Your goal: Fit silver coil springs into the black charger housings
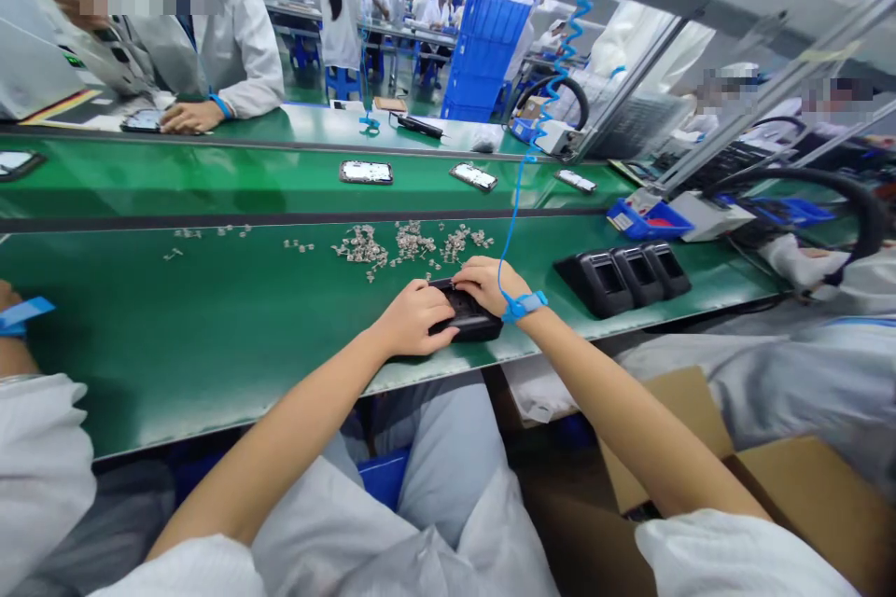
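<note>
A black plastic housing (470,318) lies on the green bench in front of me, partly covered by my fingers. My left hand (418,317) grips its left side, thumb along the near edge and fingers over the top. At the housing's far edge, my right hand (486,284) has its thumb and fingers pinched together; whatever is between them is too small to make out. Just beyond the hands lie loose piles of small silvery metal parts (414,241). To the right, three similar black housings (606,283) stand in a row.
A blue wrist strap (525,305) with a coiled cord (553,93) runs up from my right wrist. Phone-like units (366,172) lie on the green strip beyond. A blue bin (650,219) sits at right. A co-worker's hand (190,117) rests across the bench; open cartons (812,504) stand below right.
</note>
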The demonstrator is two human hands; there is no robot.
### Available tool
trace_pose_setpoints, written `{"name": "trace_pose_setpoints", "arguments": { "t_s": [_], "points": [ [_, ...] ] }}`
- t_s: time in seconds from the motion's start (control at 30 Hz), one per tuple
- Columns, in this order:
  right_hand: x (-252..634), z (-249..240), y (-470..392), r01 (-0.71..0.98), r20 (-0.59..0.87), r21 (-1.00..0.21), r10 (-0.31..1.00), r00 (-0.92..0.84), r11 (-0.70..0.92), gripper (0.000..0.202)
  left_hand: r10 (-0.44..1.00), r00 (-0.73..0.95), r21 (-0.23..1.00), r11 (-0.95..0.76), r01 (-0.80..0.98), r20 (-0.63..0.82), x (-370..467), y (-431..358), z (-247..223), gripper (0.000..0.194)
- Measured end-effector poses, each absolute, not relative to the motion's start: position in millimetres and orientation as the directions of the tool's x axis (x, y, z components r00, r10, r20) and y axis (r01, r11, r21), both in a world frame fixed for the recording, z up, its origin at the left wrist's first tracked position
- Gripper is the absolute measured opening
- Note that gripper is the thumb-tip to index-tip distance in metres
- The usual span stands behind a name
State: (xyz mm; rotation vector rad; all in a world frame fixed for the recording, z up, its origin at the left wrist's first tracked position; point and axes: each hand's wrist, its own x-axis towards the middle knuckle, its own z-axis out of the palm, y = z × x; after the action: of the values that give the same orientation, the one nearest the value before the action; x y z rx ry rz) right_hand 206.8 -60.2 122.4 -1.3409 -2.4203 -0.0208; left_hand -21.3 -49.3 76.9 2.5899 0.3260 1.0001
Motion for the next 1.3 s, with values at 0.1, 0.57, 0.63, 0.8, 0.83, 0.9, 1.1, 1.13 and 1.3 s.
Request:
{"name": "trace_pose_setpoints", "arguments": {
  "t_s": [0.1,0.57,0.63,0.8,0.83,0.9,1.1,1.13,1.3],
  "points": [
    [205,121,-55,0.803,0.313,-0.175,0.806,-0.502,0.569,0.017,0.324,0.742,0.354,-0.927,0.124,0.587,-21,-48,75,0.023],
    [208,118,-52,0.736,0.318,-0.201,0.754,-0.574,0.646,0.019,0.376,0.723,0.319,-0.921,0.223,0.579,-18,-52,76,0.024],
    [208,118,-52,0.717,0.322,-0.226,0.745,-0.584,0.66,0.018,0.388,0.719,0.324,-0.917,0.234,0.576,-18,-53,75,0.023],
    [207,120,-52,0.682,0.335,-0.249,0.722,-0.605,0.688,0.019,0.405,0.72,0.337,-0.908,0.247,0.564,-18,-53,75,0.021],
    [206,120,-53,0.681,0.326,-0.242,0.719,-0.614,0.692,0.019,0.407,0.72,0.341,-0.907,0.247,0.562,-18,-53,74,0.021],
    [204,122,-54,0.704,0.29,-0.216,0.733,-0.615,0.677,0.021,0.409,0.721,0.345,-0.906,0.246,0.559,-18,-53,75,0.021],
    [193,127,-58,0.849,0.16,-0.016,0.84,-0.519,0.528,0.026,0.409,0.718,0.313,-0.91,0.272,0.564,-16,-57,75,0.023],
    [192,127,-58,0.848,0.164,-0.009,0.837,-0.522,0.53,0.026,0.4,0.714,0.299,-0.915,0.272,0.574,-16,-58,75,0.022],
    [195,120,-62,0.829,0.272,-0.076,0.811,-0.517,0.554,0.022,0.354,0.697,0.256,-0.935,0.246,0.623,-17,-59,73,0.017]
  ]
}}
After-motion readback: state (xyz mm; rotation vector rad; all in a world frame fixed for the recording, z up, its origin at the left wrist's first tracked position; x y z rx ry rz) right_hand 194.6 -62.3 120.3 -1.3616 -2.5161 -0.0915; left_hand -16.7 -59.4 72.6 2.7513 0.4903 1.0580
